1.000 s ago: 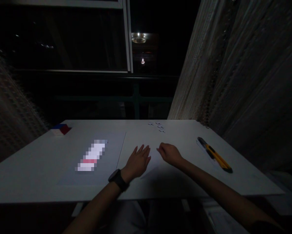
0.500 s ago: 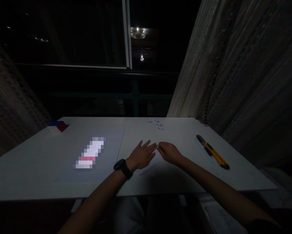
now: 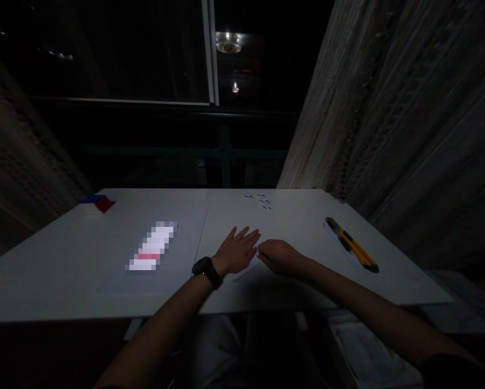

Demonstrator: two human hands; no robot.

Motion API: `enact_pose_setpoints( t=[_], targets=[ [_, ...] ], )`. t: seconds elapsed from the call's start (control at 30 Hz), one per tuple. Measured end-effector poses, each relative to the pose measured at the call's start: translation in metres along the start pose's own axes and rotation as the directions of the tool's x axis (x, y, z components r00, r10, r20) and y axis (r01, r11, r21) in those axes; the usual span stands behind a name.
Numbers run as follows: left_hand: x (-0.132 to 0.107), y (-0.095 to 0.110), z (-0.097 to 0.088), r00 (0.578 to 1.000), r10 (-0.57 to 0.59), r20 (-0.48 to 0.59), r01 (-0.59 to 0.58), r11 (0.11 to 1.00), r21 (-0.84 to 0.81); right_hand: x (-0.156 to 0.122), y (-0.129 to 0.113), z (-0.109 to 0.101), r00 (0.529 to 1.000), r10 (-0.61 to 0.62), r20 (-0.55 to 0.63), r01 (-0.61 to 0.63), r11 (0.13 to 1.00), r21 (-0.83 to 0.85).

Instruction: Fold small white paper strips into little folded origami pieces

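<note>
My left hand, with a black watch on its wrist, lies flat near the middle of the white table, its fingers spread. Close by its fingertips is my right hand, closed with thumb and fingers pressed together. Whatever it pinches, if anything, is too small or hidden to make out. A pale piece of paper shows partly beneath the hands, the rest covered by them and their shadow.
A yellow and black utility knife lies at the right. Several small dark-marked pieces sit at the back. On the left are a large pale sheet bearing a blurred bright rectangle, and a coloured cube. Curtains hang beyond.
My right hand has drawn slightly toward me, its fingertips now lower beside the left hand. The left hand stays spread on the table. The whole view has tilted down a little.
</note>
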State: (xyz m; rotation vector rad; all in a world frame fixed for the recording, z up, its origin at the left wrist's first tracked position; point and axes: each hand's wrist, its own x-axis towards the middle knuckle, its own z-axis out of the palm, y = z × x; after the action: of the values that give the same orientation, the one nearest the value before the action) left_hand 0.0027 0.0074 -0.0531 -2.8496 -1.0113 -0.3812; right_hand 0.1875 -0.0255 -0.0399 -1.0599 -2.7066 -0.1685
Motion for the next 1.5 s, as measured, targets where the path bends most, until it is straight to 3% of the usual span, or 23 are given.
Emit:
enact_pose_setpoints(
  t=[0.13, 0.67, 0.87, 1.07, 1.5],
  targets=[
    [0.0, -0.001, 0.0, 1.0, 0.01, 0.013, -0.01, 1.0, 0.002, -0.002, -0.008, -0.004, 0.998, -0.067, 0.02, 0.067, 0.998, 0.009],
    [0.0, -0.001, -0.001, 0.997, 0.043, 0.058, -0.044, 0.999, 0.022, -0.004, -0.021, -0.013, 0.975, -0.107, 0.192, 0.092, 0.992, 0.086],
    [0.001, 0.002, -0.005, 0.997, 0.044, 0.056, -0.046, 0.998, 0.042, -0.006, -0.01, -0.01, 0.993, -0.075, 0.086, 0.059, 0.983, 0.173],
    [0.0, 0.002, -0.006, 0.997, 0.038, 0.061, -0.041, 0.998, 0.048, -0.005, -0.009, -0.007, 0.994, -0.11, 0.022, 0.104, 0.98, 0.17],
    [0.001, 0.007, -0.009, 0.998, 0.022, 0.056, -0.024, 0.999, 0.037, -0.004, -0.034, -0.006, 0.944, -0.174, 0.28, 0.188, 0.982, -0.023]
  ],
)
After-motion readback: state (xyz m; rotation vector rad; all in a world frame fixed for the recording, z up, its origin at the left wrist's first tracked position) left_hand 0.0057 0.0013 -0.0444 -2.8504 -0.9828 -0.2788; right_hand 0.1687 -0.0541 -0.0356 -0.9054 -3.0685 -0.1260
